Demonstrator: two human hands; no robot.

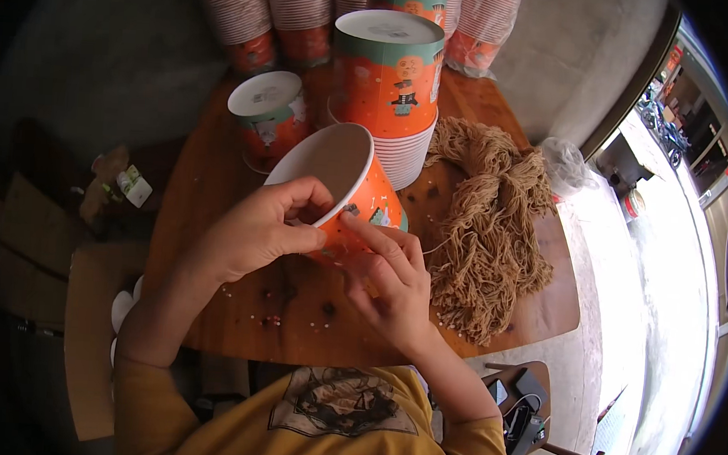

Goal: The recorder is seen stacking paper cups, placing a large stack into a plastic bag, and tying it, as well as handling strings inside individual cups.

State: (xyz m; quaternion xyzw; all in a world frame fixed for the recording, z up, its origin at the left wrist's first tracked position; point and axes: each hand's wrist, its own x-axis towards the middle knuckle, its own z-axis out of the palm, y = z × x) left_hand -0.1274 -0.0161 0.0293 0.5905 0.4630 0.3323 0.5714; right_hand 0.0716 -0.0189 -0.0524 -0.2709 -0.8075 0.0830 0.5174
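There were one left hand point(256, 225), one right hand point(398, 284), one held bucket point(330, 167), one bundle of string point(494, 235) and one shirt point(317, 441).

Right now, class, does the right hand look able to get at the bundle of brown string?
Probably yes: the right hand is just beside the string, with nothing bulky between, though it is occupied at the bucket.

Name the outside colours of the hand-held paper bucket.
The paper bucket is mostly orange, with green at its base; the head view shows it best.
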